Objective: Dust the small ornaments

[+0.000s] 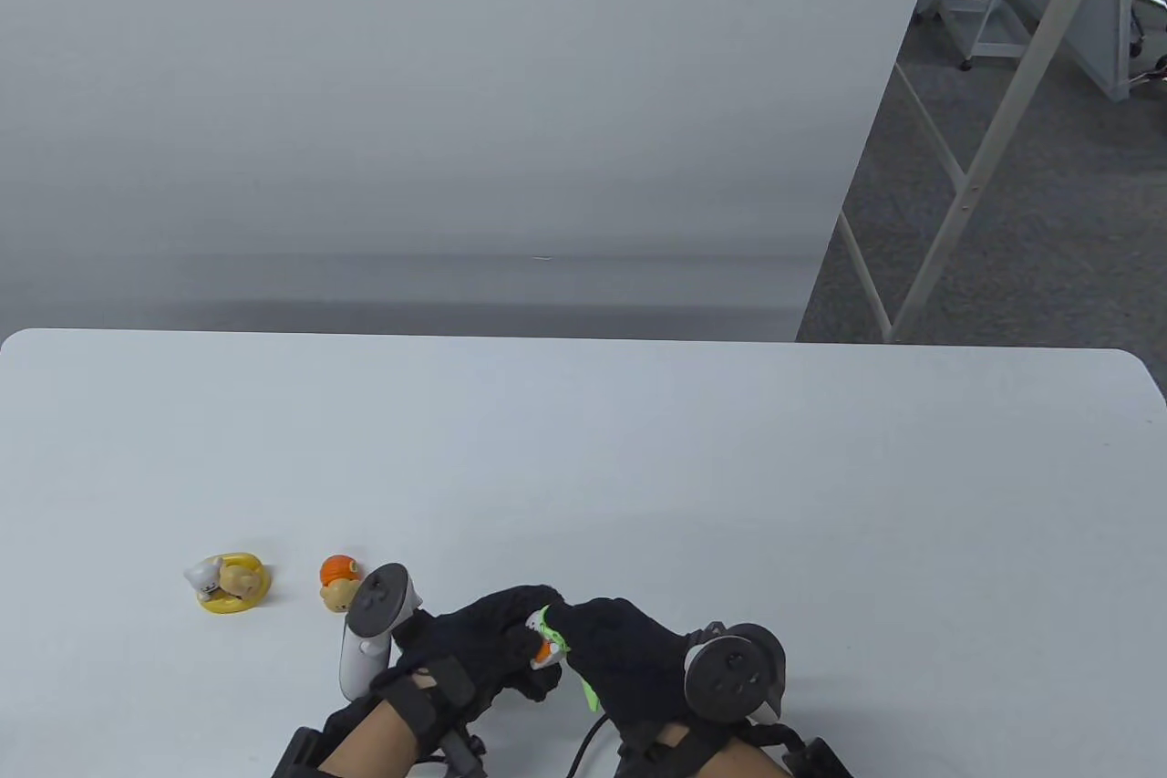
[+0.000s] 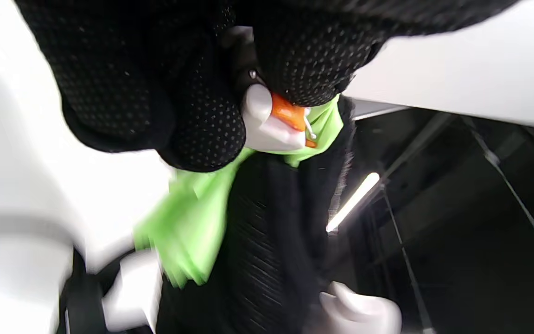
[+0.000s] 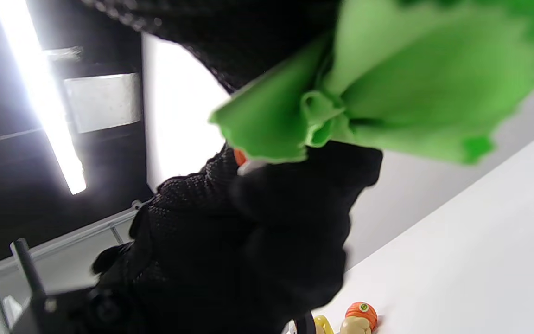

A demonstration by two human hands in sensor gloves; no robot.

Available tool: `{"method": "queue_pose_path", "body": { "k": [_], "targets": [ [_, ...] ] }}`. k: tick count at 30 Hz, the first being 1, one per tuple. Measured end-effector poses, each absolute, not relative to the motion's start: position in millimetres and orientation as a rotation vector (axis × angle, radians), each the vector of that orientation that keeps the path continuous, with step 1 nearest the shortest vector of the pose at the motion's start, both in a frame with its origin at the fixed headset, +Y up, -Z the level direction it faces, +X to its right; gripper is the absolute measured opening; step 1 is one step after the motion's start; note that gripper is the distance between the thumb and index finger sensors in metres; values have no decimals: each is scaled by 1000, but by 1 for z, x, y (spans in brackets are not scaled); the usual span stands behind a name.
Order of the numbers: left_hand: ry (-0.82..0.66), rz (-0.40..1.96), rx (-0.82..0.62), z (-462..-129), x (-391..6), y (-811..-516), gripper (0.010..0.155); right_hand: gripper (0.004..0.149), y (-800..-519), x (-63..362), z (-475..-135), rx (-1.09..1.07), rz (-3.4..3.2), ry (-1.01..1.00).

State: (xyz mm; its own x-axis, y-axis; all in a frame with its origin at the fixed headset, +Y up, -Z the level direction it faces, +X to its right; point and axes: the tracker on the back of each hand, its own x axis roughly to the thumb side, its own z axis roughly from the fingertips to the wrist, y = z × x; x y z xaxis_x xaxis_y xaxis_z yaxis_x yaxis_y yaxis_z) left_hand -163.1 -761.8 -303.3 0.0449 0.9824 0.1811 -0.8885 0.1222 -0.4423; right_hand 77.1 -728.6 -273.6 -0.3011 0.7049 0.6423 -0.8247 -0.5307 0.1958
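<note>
Your left hand (image 1: pixel 483 646) pinches a small white-and-orange ornament (image 2: pixel 274 121) above the table (image 1: pixel 638 450), and your right hand (image 1: pixel 629 659), gripping the green cloth (image 3: pixel 387 93), presses in from the ornament's right. Gloves hide most of it, so its long axis can't be read. Farther left stand an orange-capped figure (image 1: pixel 339 582) and a yellow-ring figurine (image 1: pixel 228 582).

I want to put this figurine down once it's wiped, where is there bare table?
Bare: the white table right of the right hand, and the far half. Crowded: near-left, by the yellow ring ornament and orange-capped figurine.
</note>
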Motion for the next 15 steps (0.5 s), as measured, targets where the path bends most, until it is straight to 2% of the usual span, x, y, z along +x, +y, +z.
{"method": "queue_pose_path", "body": {
  "k": [5, 6, 8, 10, 12, 15],
  "targets": [
    [-561, 1255, 89, -295, -166, -749, 62, 41, -730, 75, -276, 805, 1998, -141],
    [-557, 1243, 99, -296, -167, -748, 61, 42, -732, 76, -278, 775, 1995, -111],
    [-513, 1307, 9, -298, -169, -751, 61, 41, -737, 81, -286, 683, 1921, 20],
    [-496, 1354, 10, -300, -172, -750, 61, 40, -740, 87, -289, 627, 1894, 89],
    [-476, 1398, -60, -303, -174, -752, 61, 40, -740, 93, -287, 622, 1931, 25],
    [-446, 1499, -350, -306, -169, -768, 71, 38, -731, 95, -278, 779, 1955, -195]
  ]
}}
